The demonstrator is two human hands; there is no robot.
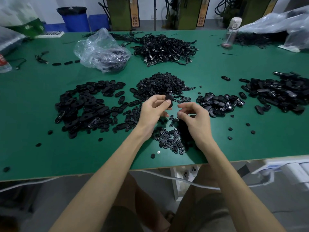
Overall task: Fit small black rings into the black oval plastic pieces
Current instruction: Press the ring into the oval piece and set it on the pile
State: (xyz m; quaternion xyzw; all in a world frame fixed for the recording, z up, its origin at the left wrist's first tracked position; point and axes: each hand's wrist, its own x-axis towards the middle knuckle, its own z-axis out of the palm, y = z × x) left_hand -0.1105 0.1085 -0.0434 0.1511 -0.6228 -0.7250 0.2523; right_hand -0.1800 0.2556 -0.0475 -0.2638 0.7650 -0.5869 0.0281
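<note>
My left hand [153, 111] has 1 oval piece [168, 99] pinched between thumb and fingertips, lifted just above the table and right in front of the ring pile [160, 84]. My right hand [195, 119] hovers just beside it, fingers curled, thumb and forefinger drawn close. Is there a ring between them? I can't tell, it's too small to make out. I'd call this the fitting step: ring about to meet oval.

How far along? Not very, by my reckoning. The left pile of ovals [87, 106] sprawls beside my left wrist, a small pile of ovals [219, 102] sits just right of my right hand, and the far-right pile [280, 92] spreads toward the table's end. Which of them are fitted and which are bare I can't read from here. My guess is the small pile is the finished lot, so plenty is left. Loose rings [172, 141] lie scattered under and between my wrists.

Now, room to move. The green table [50, 156] shows bare surface on my near left, and its front edge runs right under my forearms. A stray ring [6, 169] lies close to that edge and could be knocked off by a careless sweep. The plastic bag [102, 51] and cable heap [165, 47] sit well back, clear of my reach.
</note>
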